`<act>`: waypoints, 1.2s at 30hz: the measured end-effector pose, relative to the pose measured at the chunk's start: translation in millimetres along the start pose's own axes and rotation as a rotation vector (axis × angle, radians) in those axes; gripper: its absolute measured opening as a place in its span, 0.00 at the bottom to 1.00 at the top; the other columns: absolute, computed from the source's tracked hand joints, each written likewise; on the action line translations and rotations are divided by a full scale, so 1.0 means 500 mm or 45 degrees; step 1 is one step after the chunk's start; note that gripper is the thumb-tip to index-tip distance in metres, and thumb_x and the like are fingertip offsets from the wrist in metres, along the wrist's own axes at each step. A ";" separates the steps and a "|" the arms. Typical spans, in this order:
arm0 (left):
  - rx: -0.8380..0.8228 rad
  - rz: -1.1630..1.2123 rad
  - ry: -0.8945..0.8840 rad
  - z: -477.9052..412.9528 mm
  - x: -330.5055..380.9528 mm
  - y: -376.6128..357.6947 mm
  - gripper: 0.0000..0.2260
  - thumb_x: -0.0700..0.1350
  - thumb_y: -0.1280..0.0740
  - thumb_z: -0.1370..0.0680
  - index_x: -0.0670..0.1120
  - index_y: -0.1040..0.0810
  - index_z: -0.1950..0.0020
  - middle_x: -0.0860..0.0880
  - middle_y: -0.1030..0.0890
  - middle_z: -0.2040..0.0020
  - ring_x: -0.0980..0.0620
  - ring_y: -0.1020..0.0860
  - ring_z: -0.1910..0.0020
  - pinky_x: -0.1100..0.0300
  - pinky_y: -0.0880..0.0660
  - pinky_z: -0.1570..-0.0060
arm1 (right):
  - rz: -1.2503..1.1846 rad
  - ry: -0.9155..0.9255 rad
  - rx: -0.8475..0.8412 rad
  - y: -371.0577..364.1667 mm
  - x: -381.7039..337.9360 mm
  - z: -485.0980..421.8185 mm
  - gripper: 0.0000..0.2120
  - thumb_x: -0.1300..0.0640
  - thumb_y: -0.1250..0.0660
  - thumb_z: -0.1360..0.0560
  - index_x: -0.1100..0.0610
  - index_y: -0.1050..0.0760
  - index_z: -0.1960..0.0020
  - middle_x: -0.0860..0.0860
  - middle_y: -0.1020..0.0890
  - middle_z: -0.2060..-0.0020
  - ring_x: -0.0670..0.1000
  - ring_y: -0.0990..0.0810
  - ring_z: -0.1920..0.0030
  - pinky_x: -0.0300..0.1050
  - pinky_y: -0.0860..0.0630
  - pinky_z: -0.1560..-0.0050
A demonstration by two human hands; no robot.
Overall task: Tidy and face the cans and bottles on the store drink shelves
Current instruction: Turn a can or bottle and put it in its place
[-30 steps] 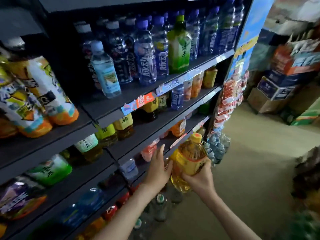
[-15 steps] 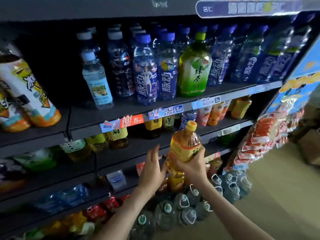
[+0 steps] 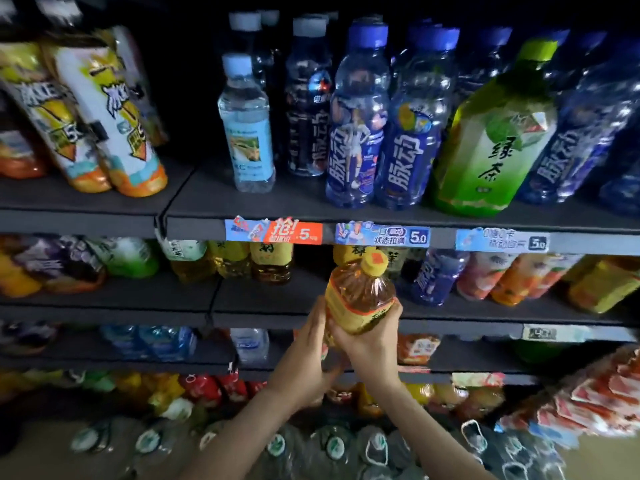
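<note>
- The amber tea bottle (image 3: 360, 299), yellow-capped, is held tilted before the second shelf (image 3: 256, 318).
- The right hand (image 3: 374, 341) has its grip clamped round the label.
- The left hand (image 3: 308, 355) has its grip curled round the bottle's base.

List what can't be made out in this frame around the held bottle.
Head view:
Amber plastic bottle with yellow cap: its label text, tilted away and partly under the right hand.
Left hand: fingertips, hidden behind that bottle.
Clear bottles on the bottom row: labels, blurred.
</note>
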State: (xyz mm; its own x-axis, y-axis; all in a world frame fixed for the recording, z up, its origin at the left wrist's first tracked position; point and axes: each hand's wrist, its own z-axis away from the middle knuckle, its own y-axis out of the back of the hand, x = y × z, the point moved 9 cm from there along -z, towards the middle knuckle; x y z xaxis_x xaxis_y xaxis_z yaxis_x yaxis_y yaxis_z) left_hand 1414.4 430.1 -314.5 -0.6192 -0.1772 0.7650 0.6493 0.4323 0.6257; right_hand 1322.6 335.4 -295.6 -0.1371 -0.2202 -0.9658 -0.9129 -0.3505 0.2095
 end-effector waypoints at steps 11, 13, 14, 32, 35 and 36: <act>0.283 -0.033 -0.116 -0.088 -0.147 0.024 0.36 0.49 0.34 0.23 0.59 0.58 0.26 0.65 0.54 0.28 0.64 0.52 0.26 0.60 0.41 0.28 | 0.157 0.288 0.206 -0.120 0.039 -0.087 0.46 0.47 0.17 0.46 0.55 0.37 0.36 0.50 0.30 0.44 0.52 0.29 0.39 0.55 0.27 0.40; 0.351 -0.121 -0.177 -0.095 -0.152 0.021 0.34 0.52 0.37 0.22 0.58 0.58 0.27 0.64 0.58 0.29 0.65 0.58 0.27 0.63 0.50 0.26 | 0.177 0.333 0.266 -0.121 0.050 -0.097 0.51 0.47 0.17 0.47 0.59 0.38 0.32 0.53 0.30 0.42 0.54 0.31 0.38 0.54 0.29 0.39; 0.394 -0.166 -0.204 -0.100 -0.154 0.021 0.34 0.51 0.35 0.23 0.58 0.57 0.27 0.62 0.58 0.28 0.64 0.58 0.27 0.61 0.51 0.26 | 0.189 0.359 0.300 -0.122 0.054 -0.100 0.52 0.49 0.17 0.46 0.61 0.39 0.31 0.55 0.30 0.41 0.56 0.32 0.37 0.52 0.31 0.37; 0.907 -0.783 -0.140 -0.140 -0.216 0.135 0.44 0.51 0.25 0.32 0.44 0.46 0.23 0.36 0.44 0.24 0.37 0.45 0.26 0.36 0.49 0.33 | 0.880 0.951 0.403 -0.245 0.023 -0.061 0.44 0.47 0.32 0.27 0.53 0.59 0.23 0.65 0.43 0.30 0.61 0.39 0.38 0.61 0.36 0.37; 0.890 -0.798 -0.246 -0.149 -0.205 0.133 0.44 0.47 0.25 0.30 0.48 0.50 0.22 0.36 0.48 0.24 0.37 0.48 0.25 0.37 0.50 0.32 | 0.979 1.094 0.434 -0.256 0.022 -0.067 0.36 0.54 0.34 0.24 0.52 0.52 0.24 0.63 0.47 0.28 0.64 0.41 0.33 0.62 0.36 0.36; 0.889 -0.807 -0.273 -0.151 -0.202 0.132 0.44 0.45 0.26 0.30 0.49 0.51 0.22 0.36 0.49 0.24 0.37 0.48 0.25 0.36 0.50 0.32 | 0.983 1.107 0.444 -0.260 0.022 -0.073 0.35 0.54 0.35 0.24 0.53 0.50 0.24 0.63 0.47 0.28 0.64 0.41 0.32 0.61 0.36 0.36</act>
State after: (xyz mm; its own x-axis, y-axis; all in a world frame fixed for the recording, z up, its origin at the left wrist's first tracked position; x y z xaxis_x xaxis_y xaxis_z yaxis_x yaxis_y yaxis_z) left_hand 1552.9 409.6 -339.0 -0.8767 -0.4228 0.2293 -0.1987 0.7525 0.6278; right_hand 1453.6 345.4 -327.9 -0.5089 -0.8472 -0.1523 -0.7779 0.3769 0.5028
